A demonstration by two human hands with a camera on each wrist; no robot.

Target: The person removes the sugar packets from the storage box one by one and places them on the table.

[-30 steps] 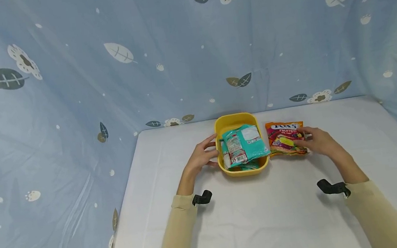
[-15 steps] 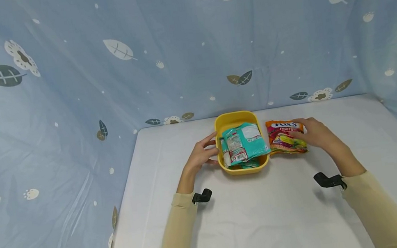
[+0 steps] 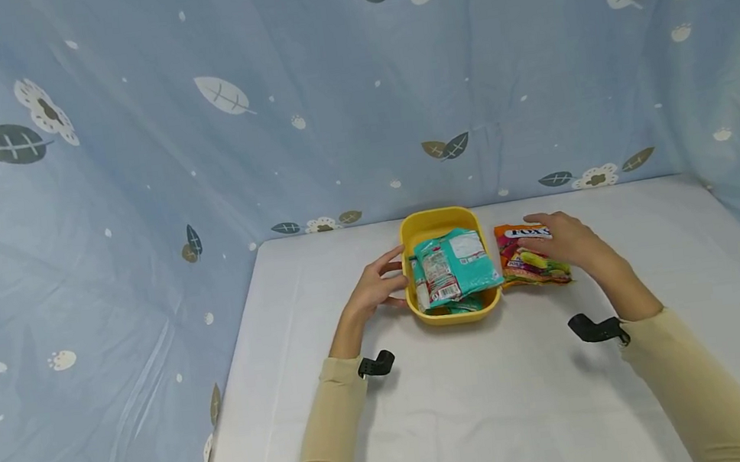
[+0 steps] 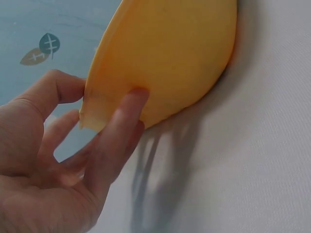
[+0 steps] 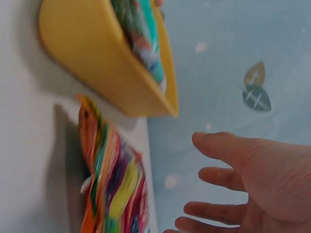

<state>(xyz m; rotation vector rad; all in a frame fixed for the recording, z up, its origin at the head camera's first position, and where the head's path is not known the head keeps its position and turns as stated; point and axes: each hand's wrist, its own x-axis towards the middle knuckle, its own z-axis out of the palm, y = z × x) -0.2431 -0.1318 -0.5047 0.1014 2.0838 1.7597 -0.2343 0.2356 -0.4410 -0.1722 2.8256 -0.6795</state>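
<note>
My left hand [image 3: 372, 291] is at the left side of a yellow plastic basket [image 3: 450, 320]. In the left wrist view its fingertips touch the basket's outer wall and rim. Inside the basket lie teal snack packets [image 3: 459, 266], the top one overhanging the right rim. Just to the right, an orange and purple bag of Fox's fruit candies [image 3: 514, 259] lies on the table. My right hand [image 3: 568, 237] hovers over that bag's right part, hiding some of it. The right wrist view shows this hand [image 5: 262, 179] with fingers extended, apart from the bag and holding nothing.
A white cloth covers the table [image 3: 461, 405]. Behind it and along the left hangs a blue curtain [image 3: 328, 113] with leaf and flower prints, close to the basket's back. Each wrist wears a black camera mount [image 3: 376, 363].
My right hand has moved left and slightly away from me, from the candy bag's right edge to over the bag. The left hand and basket have stayed put.
</note>
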